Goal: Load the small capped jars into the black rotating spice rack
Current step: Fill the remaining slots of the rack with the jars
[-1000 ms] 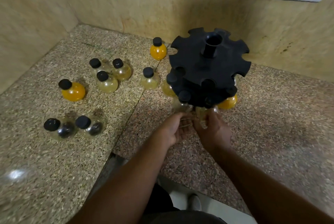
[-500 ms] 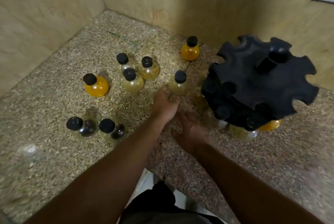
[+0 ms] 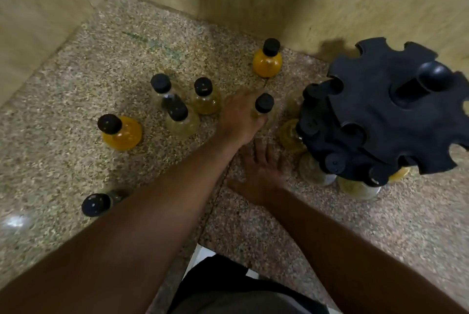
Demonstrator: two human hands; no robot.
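Small pale-yellow glass jar with a black cap stands on the speckled granite counter, just left of the black rotating spice rack. Your left hand has its fingers curled round the jar's body, with the cap poking out above.

Grip it low on the belly rather than by the cap. Lift straight up so you don't knock the yellow-tinted glass jar just to the left. Then, as I judge it, slide the neck sideways into a free notch on the rack.

Your right hand lies flat and open on the counter near the rack's base. Use it to steady or turn the rack so an empty slot faces you.

Half a second ago your left hand was only arriving at the jar, and now it grips. A second ago both hands were at the rack's near side.
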